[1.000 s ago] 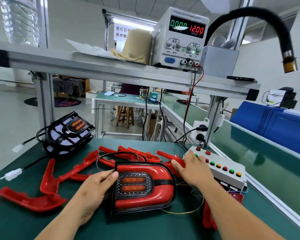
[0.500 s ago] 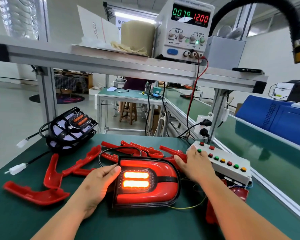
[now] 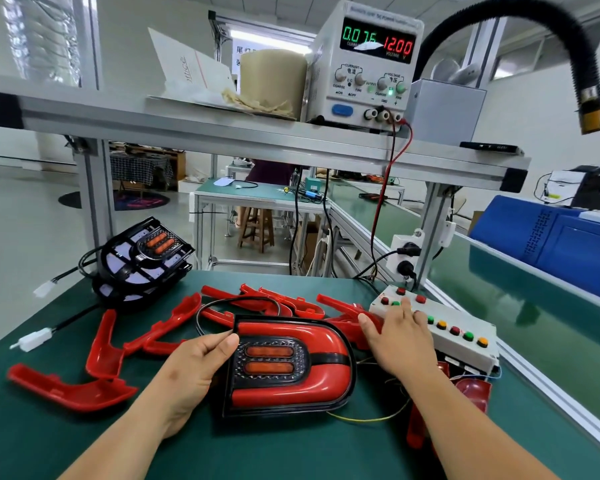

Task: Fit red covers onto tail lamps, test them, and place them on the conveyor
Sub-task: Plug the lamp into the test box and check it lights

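A tail lamp (image 3: 291, 365) with its red cover fitted lies on the green mat in front of me, its two orange bars unlit. My left hand (image 3: 194, 368) grips the lamp's left edge, thumb on top. My right hand (image 3: 400, 336) rests with straight fingers on the white button box (image 3: 461, 332), fingertips at the buttons near its left end. Several loose red covers (image 3: 104, 344) lie spread across the mat. A stack of uncovered black lamps (image 3: 142, 258) sits at the back left.
A power supply (image 3: 368, 64) on the upper shelf reads 0.075 and 12.00. The green conveyor (image 3: 499, 289) runs along the right. A black flexible hose (image 3: 568, 46) hangs at the upper right. White connectors (image 3: 35, 339) lie at the mat's left edge.
The lamp's centre bars went from dark to brightly lit and are dark again now. The supply's current reading rose from 0.000 to about 0.075. My right hand's fingers shifted along the buttons.
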`<state>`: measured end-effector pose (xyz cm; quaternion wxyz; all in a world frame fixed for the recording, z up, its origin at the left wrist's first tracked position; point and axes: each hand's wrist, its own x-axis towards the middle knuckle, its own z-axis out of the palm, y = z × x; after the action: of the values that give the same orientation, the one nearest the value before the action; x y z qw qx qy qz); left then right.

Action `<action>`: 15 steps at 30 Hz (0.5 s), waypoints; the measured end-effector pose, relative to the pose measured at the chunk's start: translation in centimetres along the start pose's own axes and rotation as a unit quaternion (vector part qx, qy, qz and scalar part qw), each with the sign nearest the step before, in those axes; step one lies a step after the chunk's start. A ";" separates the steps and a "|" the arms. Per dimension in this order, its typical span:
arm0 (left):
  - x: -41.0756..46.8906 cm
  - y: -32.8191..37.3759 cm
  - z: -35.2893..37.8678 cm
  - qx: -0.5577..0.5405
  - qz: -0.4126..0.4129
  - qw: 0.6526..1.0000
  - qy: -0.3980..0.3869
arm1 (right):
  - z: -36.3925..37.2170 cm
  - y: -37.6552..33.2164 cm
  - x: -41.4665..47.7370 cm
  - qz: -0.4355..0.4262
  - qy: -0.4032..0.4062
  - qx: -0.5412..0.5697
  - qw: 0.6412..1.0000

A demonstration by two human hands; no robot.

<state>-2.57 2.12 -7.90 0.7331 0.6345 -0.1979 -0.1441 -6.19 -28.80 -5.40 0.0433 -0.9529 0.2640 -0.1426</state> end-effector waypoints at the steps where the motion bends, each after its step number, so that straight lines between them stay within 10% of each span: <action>1: 0.0 -0.1 0.0 0.000 0.002 1.000 -0.001 | -0.1 0.2 0.0 0.007 0.002 -0.004 1.000; 15: 0.5 -0.6 -0.5 -0.008 0.000 1.000 -0.011 | -0.4 0.5 -0.2 -0.014 -0.018 -0.065 0.998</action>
<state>-1.89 2.23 -8.47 0.7358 0.6270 -0.2051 -0.1528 -6.67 -29.10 -5.18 -0.0160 -0.9597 0.2589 -0.1081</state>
